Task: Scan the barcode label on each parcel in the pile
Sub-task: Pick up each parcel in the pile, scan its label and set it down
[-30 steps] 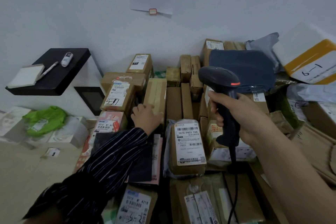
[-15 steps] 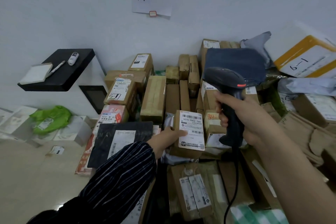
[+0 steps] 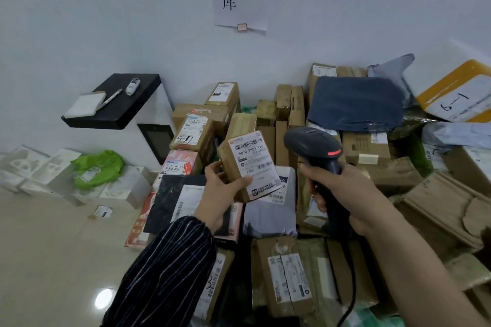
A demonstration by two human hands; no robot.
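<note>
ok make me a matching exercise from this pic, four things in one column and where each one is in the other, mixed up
Things:
1. small brown cardboard parcel with white label
2. black handheld barcode scanner
3. white marker pen
4. bright green plastic bag

Places:
A. on the black wall shelf
B. gripped in the right hand
C. among white boxes at the left
D. held up in the left hand

Pairs: 1-D, 2-B, 3-A, 4-C
</note>
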